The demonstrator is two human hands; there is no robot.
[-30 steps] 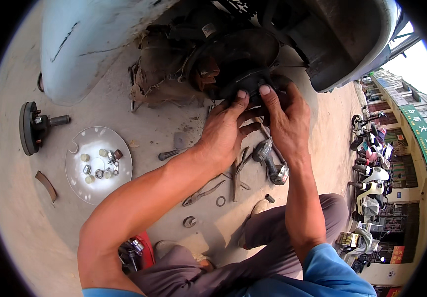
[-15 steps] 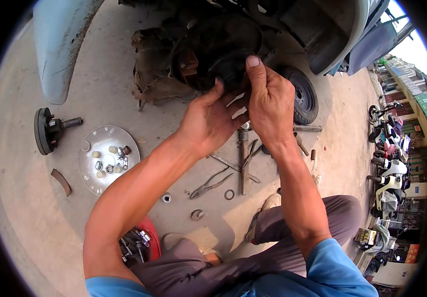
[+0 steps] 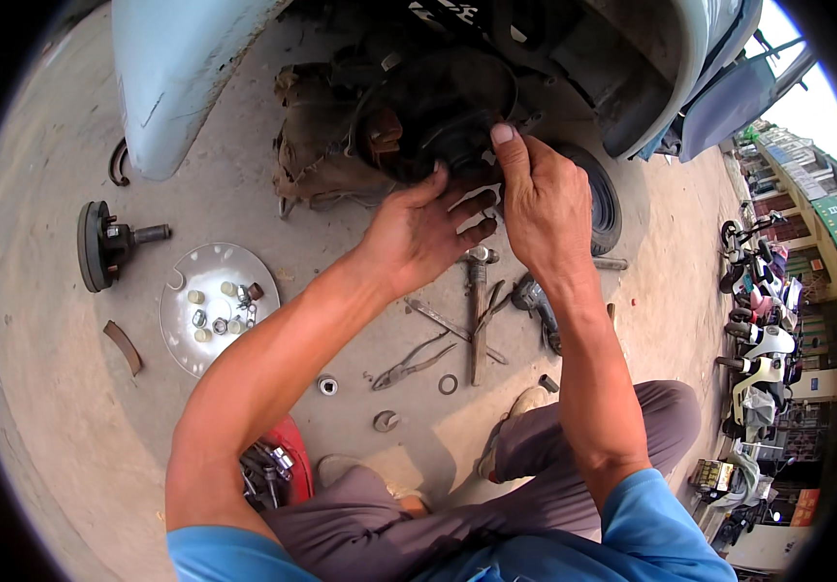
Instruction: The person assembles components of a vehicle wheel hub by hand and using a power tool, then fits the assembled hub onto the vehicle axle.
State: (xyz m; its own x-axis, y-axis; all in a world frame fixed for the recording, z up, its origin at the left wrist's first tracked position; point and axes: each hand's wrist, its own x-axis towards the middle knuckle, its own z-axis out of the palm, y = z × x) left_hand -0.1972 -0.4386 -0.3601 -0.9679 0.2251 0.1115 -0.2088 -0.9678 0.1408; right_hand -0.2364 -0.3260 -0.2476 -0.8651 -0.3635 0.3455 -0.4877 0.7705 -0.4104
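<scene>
Under the pale blue vehicle body is a dark round brake assembly point(image 3: 418, 87) with a brownish block at its left inside edge. At its lower edge, my left hand point(image 3: 418, 228) has its thumb up against the dark part and its fingers stretched out and apart. Beside it, my right hand point(image 3: 545, 199) is closed, thumb pressed on top and fingers curled under; what they grip is hidden in shadow. Below my hands lie a hammer point(image 3: 478, 320), pliers point(image 3: 414, 367) and a metal ring point(image 3: 449, 384).
Left on the ground stand a hub with a shaft point(image 3: 98, 244), a silver disc point(image 3: 176, 325) bearing nuts and caps, and a curved lining strip point(image 3: 122, 347). A red tray point(image 3: 297, 464) of sockets sits by my left knee. A spare wheel point(image 3: 605, 204) lies right; scooters point(image 3: 768, 359) stand beyond.
The view has shifted slightly, bringing a curved brake shoe at the far left and a dark power tool beside my right forearm into sight. Both hands stay at the brake assembly's lower edge.
</scene>
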